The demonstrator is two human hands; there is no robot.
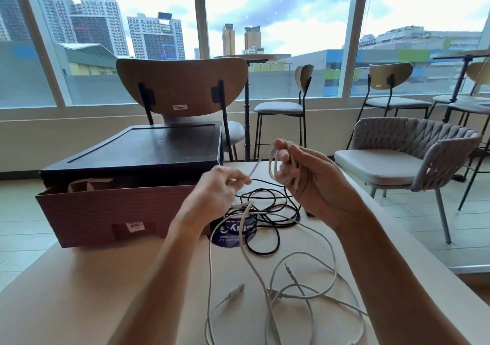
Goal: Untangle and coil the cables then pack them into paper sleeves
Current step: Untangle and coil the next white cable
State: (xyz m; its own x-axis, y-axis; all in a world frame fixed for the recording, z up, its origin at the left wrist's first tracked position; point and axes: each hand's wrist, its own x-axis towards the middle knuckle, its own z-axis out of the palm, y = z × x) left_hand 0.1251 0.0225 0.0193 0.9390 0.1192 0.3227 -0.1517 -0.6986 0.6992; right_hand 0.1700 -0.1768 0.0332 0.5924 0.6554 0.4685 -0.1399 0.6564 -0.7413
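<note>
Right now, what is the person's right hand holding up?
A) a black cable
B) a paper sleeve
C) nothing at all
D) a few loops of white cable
D: the right hand holds several loops of white cable above the table, while the black cable lies loose on it.

The right hand (313, 183) holds a coiled white cable (278, 167); the left hand (220, 188) pinches what seems its loose end above tangled black cables (267, 207).
</note>
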